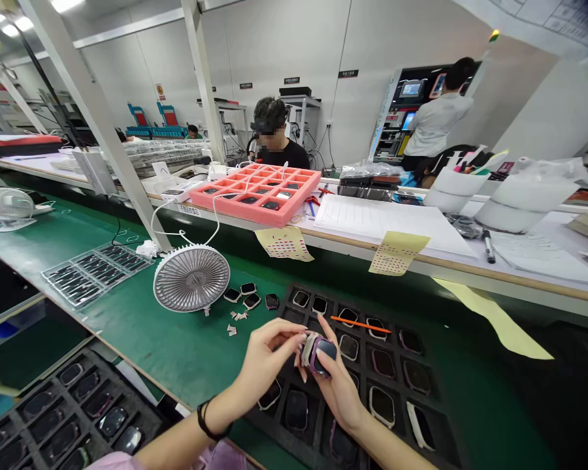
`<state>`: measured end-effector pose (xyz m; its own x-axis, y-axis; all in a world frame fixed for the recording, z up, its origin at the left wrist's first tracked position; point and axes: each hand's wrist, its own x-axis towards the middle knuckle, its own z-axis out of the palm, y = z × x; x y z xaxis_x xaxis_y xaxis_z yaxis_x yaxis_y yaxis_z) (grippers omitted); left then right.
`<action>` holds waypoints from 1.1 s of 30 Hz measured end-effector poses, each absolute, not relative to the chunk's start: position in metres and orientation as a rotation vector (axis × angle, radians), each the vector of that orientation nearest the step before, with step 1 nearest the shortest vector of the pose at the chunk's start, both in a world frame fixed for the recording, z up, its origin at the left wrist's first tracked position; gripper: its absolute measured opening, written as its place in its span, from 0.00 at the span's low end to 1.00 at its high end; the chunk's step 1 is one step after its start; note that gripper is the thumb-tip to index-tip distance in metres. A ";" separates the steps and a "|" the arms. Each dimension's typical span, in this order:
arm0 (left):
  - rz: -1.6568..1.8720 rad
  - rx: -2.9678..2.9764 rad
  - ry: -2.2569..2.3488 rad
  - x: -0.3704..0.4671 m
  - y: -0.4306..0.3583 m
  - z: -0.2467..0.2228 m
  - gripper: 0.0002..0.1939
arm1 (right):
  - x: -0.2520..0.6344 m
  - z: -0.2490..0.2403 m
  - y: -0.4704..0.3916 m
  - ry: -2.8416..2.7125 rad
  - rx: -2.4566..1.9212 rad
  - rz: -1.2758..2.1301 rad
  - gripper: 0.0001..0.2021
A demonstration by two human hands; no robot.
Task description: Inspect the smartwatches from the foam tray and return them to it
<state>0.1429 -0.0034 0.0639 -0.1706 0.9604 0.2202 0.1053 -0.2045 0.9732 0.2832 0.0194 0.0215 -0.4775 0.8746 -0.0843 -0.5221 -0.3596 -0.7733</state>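
Observation:
My right hand [340, 395] is wrapped round a smartwatch body with a purple frame [325, 356], its dark glass facing up and right. Against its left side sits a pale beige piece [308, 346], perhaps a second frame. My left hand [267, 352] pinches at the left edge of that piece; whatever lies between the fingertips is too small to make out. Both hands are above a black foam tray [318, 398] whose pockets hold several watch bodies with beige or purple frames. Across its far pockets lies an orange stick [360, 324].
Several loose watch bodies [251, 301] and small paper scraps [232, 330] lie on the green mat, beside a white fan [192, 277]. Another black tray [85, 398] is at lower left. A pink foam tray [294, 207] stands on the shelf. A co-worker [294, 155] sits opposite.

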 end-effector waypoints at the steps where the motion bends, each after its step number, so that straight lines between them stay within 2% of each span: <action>1: 1.510 1.296 1.248 0.153 -0.005 0.065 0.10 | 0.285 0.020 0.019 -0.884 -0.648 1.892 0.35; 9: 1.570 1.242 1.145 0.178 -0.009 0.066 0.08 | 0.296 0.007 0.016 -1.074 -0.684 1.554 0.36; 26: 1.649 1.496 1.287 0.180 -0.009 0.065 0.05 | 0.297 0.009 0.016 -1.189 -0.699 1.432 0.27; 33: 1.649 1.555 1.275 0.179 -0.009 0.061 0.08 | 0.297 0.016 0.013 -1.242 -0.727 1.360 0.27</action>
<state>0.1789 -0.0093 0.0614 -0.1928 0.8711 0.4517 0.2177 -0.4109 0.8853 0.2968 0.0133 0.0161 -0.2096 0.9521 0.2228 -0.3084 0.1519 -0.9390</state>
